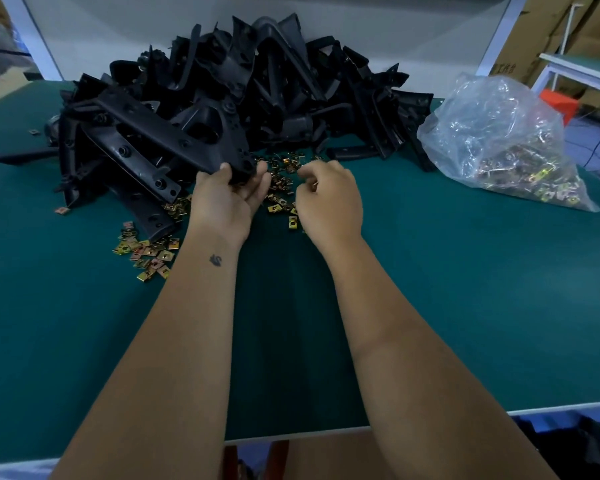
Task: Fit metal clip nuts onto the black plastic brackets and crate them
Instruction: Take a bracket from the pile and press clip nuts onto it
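Bracket [174, 140] held by left hand [227, 199] at its end may tip the 12 o'clock pile; right hand [329, 199] pinches, contents hidden.

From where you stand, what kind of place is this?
Most likely a small factory assembly bench. A big pile of black brackets lies on a green mat, loose clip nuts are scattered near the hands, and a plastic bag holds more. Cardboard boxes stand behind.
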`<state>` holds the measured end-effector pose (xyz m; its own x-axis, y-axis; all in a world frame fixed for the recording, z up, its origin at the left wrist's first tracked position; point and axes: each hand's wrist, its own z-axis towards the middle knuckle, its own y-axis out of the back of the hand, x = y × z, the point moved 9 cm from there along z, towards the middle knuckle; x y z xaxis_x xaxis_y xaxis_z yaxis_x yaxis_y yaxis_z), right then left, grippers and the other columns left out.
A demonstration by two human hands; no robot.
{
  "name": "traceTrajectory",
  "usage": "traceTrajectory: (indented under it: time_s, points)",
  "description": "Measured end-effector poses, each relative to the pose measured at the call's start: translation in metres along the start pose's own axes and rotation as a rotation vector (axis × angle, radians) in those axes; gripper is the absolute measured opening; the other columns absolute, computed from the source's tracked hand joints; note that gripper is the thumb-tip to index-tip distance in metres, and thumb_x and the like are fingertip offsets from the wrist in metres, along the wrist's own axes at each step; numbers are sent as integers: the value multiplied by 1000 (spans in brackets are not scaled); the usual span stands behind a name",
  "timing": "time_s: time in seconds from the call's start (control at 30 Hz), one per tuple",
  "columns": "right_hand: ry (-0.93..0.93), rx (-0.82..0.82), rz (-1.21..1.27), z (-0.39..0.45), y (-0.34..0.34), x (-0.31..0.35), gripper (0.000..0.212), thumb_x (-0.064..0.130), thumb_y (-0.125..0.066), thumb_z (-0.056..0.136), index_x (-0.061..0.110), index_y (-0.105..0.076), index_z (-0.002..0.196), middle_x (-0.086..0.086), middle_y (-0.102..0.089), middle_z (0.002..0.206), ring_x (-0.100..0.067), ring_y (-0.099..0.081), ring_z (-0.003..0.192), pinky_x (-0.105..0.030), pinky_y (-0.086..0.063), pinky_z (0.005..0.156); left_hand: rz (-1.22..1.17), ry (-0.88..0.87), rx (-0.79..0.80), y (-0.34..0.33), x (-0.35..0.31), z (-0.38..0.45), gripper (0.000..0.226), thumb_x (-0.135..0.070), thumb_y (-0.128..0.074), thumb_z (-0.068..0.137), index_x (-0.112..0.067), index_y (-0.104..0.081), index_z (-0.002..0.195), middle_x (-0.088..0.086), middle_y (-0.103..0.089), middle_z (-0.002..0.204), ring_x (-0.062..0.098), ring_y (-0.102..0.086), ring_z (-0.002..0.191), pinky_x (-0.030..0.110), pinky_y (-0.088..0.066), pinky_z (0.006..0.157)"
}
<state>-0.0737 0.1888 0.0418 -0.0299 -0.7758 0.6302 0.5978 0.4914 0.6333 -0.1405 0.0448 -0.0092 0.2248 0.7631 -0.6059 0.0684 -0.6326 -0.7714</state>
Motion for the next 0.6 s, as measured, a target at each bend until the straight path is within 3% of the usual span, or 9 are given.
traceTrajectory:
  time_s: [0.07, 0.2, 0.27, 0.33, 0.5, 0.6]
  points:
    - [51, 100, -112, -1, -12, 3, 32, 26, -54, 89, 18, -68, 116, -1, -59, 118, -22, -45, 115, -34, -38, 96, 2, -10, -17, 1, -1, 0, 13, -11, -36, 107, -12, -45, 98, 16, -61, 106, 23, -72, 66, 28, -57, 59]
    - [144, 209, -370, -5, -28, 8, 32, 41, -59, 85, 19, -72, 105, -3, -58, 110, -27, -40, 109, -32, -27, 84, 27, -7, -32, 2, 2, 1, 13, -10, -37, 106, -13, -44, 95, 13, -57, 103, 19, -65, 61, 23, -50, 51]
    - [140, 211, -354, -5, -28, 8, 26, 39, -61, 86, 23, -73, 104, -2, -59, 108, -26, -40, 108, -31, -23, 80, 49, 2, -16, 0, 4, 1, 3, -12, -41, 105, -12, -44, 104, 12, -56, 101, 17, -61, 58, 22, -48, 50]
    - [128, 205, -312, -4, -27, 8, 20, 36, -62, 88, 25, -73, 101, -1, -60, 106, -25, -41, 107, -30, -22, 78, 60, 15, 1, -4, 5, 0, 11, -14, -48, 103, -11, -43, 113, 10, -56, 96, 16, -58, 56, 21, -45, 47]
    - [134, 199, -298, -3, -27, 7, 17, 32, -64, 88, 22, -71, 98, 1, -63, 102, -24, -44, 105, -30, -23, 77, 63, 28, 29, -9, 6, -4, 26, -12, -62, 96, -11, -44, 115, 7, -54, 96, 14, -56, 55, 20, -40, 45]
    - [115, 187, -220, -2, -25, 6, 14, 26, -65, 85, 19, -69, 96, 1, -67, 98, -24, -48, 103, -31, -31, 80, 75, 10, 31, -9, 5, -4, 27, -9, -63, 94, -10, -43, 113, 6, -55, 93, 13, -58, 56, 18, -41, 44]
